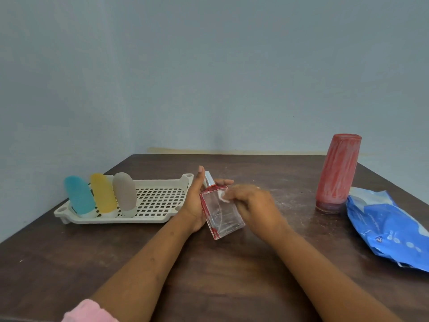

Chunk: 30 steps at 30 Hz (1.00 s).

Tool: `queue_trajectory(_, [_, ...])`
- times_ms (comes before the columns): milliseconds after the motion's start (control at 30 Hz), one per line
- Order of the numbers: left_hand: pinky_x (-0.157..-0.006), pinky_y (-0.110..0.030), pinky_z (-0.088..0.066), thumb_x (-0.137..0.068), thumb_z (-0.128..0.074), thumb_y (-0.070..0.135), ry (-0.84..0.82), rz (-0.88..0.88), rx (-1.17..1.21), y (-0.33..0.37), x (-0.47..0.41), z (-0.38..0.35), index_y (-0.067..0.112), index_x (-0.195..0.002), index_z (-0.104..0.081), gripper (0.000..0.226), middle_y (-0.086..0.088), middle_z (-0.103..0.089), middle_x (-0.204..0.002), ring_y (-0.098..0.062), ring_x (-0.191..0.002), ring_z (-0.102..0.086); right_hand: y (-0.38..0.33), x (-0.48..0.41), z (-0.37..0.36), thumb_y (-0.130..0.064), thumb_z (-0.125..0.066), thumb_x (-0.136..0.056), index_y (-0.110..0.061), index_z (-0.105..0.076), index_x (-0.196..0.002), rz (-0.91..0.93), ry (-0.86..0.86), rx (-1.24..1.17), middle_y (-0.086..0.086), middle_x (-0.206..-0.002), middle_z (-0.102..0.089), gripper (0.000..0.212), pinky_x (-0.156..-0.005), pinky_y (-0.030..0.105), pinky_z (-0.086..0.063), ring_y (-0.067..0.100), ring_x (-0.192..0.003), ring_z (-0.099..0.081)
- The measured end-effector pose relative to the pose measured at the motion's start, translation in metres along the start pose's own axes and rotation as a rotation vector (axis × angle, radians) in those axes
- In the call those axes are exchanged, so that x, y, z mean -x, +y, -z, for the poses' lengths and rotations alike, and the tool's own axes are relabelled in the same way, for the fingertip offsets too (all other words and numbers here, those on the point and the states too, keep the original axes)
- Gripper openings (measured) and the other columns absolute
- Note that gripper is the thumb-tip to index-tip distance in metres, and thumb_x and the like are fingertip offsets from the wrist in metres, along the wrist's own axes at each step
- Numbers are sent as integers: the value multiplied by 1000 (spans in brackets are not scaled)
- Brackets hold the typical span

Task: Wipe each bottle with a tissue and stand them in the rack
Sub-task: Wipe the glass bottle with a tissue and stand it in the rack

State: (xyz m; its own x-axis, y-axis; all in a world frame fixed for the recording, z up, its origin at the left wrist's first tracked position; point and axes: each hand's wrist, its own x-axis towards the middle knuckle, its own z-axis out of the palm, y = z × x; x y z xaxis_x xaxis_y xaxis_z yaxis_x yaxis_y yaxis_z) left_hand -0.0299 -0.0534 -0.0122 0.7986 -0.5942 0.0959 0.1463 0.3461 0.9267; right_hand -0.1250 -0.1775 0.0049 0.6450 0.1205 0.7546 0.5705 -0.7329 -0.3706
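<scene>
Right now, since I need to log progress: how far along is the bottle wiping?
Done: the teal bottle, yellow bottle and grey bottle stand in the rack. In hand: the left hand holds the clear bottle while the right hand rubs it with a tissue. Left: the red bottle stands on the table beside the blue tissue pack.

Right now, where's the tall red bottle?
Head view: the red bottle stands upright at the table's far right, apart from the rack, with the blue tissue pack right beside it on its right.
</scene>
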Motion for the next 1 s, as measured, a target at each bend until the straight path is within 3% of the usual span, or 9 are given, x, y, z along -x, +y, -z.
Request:
queue_trajectory(100, [-93,-50,-49,-77,-39,71,15,-7,-10,-2,-1,1,-1,-101,-69,82,-25,-67,-97,-37,-93,-64,5,1,4,6,-60,-85,0,-73,-87,-79,33,-13,-13,-102,-62,14,-72,-7,-34,-32,-84,-46])
queue_trajectory(200, [-93,-49,-49,-78,-39,71,14,-3,-8,-3,-2,2,-1,-103,-67,81,-23,-67,-99,-35,-93,-65,-1,0,-3,3,-58,-84,0,-73,-90,-7,21,54,-2,-101,-69,17,-84,-6,-31,-10,-102,-55])
queue_trajectory(300, [-86,-42,-52,-79,-40,71,12,12,0,-3,-2,2,-2,-104,-67,81,-21,-67,-97,-31,-90,-65,-10,0,-11,-9,-54,-85,-5,-73,-96,30,-29,115,8,-103,-71,23,-96,0,-27,7,-105,-57])
queue_trajectory(367, [-80,-38,-54,-77,-41,71,29,9,-24,-3,-2,4,-2,-102,-68,82,-18,-68,-89,-28,-84,-66,-16,3,-13,-13,-48,-83,-6,-73,-98,103,-130,173,7,-104,-70,29,-97,8,-32,13,-104,-59])
queue_trajectory(467, [-78,-37,-53,-75,-41,71,36,5,-51,-2,-1,3,-3,-102,-68,83,-16,-66,-85,-26,-81,-64,-14,5,-15,-2,-58,-77,-7,-72,-101,187,-203,262,5,-105,-70,28,-92,24,-45,18,-104,-62])
queue_trajectory(567, [-87,-42,-51,-76,-44,70,-1,22,-16,-2,0,1,1,-98,-69,77,-18,-69,-91,-30,-88,-65,-3,2,-11,-12,-53,-86,-10,-72,-104,59,-85,117,2,-110,-69,25,-97,17,-41,8,-110,-56])
queue_trajectory(700, [-92,-47,-50,-74,-50,72,38,35,-10,-3,0,3,3,-101,-69,77,-24,-66,-106,-36,-100,-63,6,2,-2,-4,-55,-91,-8,-69,-109,-148,30,-54,-12,-114,-60,23,-88,0,-36,-22,-101,-49])
queue_trajectory(833, [-88,-46,-52,-71,-54,73,64,40,11,-1,2,0,-1,-113,-64,86,-25,-65,-109,-36,-103,-63,9,1,-9,-8,-53,-94,-13,-68,-112,-220,25,-24,-12,-114,-63,24,-91,5,-42,-7,-103,-56])
queue_trajectory(1000, [-89,-47,-53,-73,-51,73,61,8,-8,-1,4,-1,-2,-113,-66,86,-24,-67,-105,-36,-98,-65,14,1,-10,-13,-56,-93,-17,-68,-113,-402,-7,-23,-11,-108,-66,23,-74,0,-45,-4,-82,-59])
